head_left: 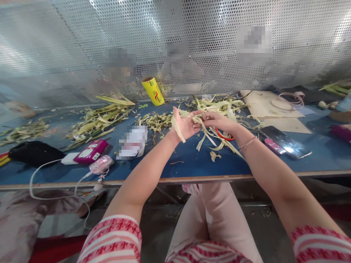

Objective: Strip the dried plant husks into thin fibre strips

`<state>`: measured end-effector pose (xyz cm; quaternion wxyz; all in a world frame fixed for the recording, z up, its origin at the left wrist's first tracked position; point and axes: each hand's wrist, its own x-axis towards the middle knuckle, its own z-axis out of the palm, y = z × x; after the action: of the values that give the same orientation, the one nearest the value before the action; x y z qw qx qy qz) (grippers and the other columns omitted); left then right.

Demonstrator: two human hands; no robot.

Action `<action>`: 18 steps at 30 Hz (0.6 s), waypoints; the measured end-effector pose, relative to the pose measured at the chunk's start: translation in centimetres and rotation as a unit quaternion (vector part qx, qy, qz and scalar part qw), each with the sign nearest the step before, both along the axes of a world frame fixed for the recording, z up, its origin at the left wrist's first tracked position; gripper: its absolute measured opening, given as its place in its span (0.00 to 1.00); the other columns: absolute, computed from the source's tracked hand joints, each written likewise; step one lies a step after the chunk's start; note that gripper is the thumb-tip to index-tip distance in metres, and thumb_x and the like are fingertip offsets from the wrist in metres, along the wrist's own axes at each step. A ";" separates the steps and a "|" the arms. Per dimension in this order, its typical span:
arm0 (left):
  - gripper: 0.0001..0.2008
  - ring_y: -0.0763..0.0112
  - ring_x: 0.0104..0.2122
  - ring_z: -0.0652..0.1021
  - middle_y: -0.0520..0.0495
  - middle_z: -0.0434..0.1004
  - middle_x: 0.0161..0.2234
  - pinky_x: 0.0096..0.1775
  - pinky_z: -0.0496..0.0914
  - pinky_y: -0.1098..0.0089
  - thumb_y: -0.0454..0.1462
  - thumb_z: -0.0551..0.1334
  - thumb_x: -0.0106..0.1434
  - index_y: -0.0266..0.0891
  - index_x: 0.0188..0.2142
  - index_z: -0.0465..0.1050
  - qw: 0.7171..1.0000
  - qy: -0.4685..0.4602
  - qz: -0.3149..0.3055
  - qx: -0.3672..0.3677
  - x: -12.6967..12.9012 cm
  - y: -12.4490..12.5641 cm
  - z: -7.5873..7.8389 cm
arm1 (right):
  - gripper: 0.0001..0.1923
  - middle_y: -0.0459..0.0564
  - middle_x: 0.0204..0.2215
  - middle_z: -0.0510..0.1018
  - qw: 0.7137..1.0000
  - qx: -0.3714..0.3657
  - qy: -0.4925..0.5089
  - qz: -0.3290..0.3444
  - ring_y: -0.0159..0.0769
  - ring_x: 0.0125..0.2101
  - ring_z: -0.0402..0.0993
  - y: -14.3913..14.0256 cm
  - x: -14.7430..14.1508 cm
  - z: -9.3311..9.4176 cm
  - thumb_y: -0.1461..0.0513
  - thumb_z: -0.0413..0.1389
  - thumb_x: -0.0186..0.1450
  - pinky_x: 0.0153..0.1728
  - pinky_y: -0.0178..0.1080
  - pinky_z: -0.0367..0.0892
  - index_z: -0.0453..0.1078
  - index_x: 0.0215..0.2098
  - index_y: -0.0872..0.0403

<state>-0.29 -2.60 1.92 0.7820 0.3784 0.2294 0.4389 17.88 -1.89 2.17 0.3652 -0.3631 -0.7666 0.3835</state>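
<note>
My left hand is turned palm up above the blue table, thumb raised and the other fingers partly curled. A pale, dried leaf strip hangs over its palm side near the thumb. My right hand meets its fingertips, with the fingers bent and pressed together on pale leaf strips; the exact pinch is partly hidden. Beneath the right wrist shows a red ring. Behind both hands lies a heap of pale green leaf strips, with smaller shrivelled pieces to the left.
A yellow tube leans near the perforated metal panel. Further left are another leaf heap, a white packet, a magenta box and a cabled pink case. On the right lie phones and brown cardboard.
</note>
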 end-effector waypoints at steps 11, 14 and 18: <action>0.44 0.65 0.22 0.70 0.42 0.72 0.24 0.26 0.63 0.65 0.68 0.43 0.59 0.36 0.48 0.75 0.995 0.068 -0.075 0.017 -0.7 0.6 -0.4 | 0.15 0.44 0.24 0.70 0.988 -0.086 -0.060 0.114 0.28 0.24 0.61 0.3 1.9 0.5 0.51 0.61 0.61 0.27 0.35 0.57 0.72 0.30 0.55; 0.44 0.66 0.23 0.72 0.42 0.73 0.25 0.26 0.64 0.65 0.69 0.42 0.59 0.36 0.47 0.75 0.995 0.073 -0.068 0.014 -0.9 0.8 -0.3 | 0.16 0.45 0.26 0.73 0.983 -0.052 -0.126 0.127 0.30 0.27 0.65 0.6 2.0 0.5 0.50 0.62 0.60 0.30 0.36 0.58 0.76 0.32 0.55; 0.45 0.68 0.21 0.71 0.43 0.73 0.25 0.25 0.63 0.67 0.69 0.39 0.59 0.35 0.45 0.75 0.996 0.071 -0.057 0.012 -0.9 0.7 0.1 | 0.13 0.45 0.26 0.74 0.982 -0.043 -0.138 0.124 0.31 0.29 0.66 0.2 1.3 0.5 0.53 0.63 0.57 0.32 0.36 0.59 0.77 0.29 0.55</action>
<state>-1.15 -1.91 2.01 0.7830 0.4302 0.2570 0.3685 19.23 -1.67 2.70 0.1892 -0.3300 -0.8316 0.4048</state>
